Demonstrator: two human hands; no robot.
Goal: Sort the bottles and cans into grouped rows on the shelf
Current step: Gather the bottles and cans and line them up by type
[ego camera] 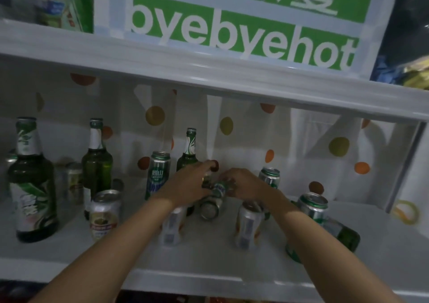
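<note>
Fingers of the left hand (190,182) and right hand (243,183) cover most of the tilted can (217,192) at centre frame, leaving its label unreadable. The left hand hides the lower body of a green bottle (189,147). At lower right, the right forearm crosses a lying bottle (343,233). Dim cans (74,182) at left are blurred. The banner (232,24) is cut off by the top edge.

Green bottles (31,179), silver-green cans (157,175), polka-dotted white backdrop (255,135).

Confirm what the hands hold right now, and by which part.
One tilted green-and-silver can, base toward the camera. Left hand and right hand both grip its far, upper end; the base is free.
</note>
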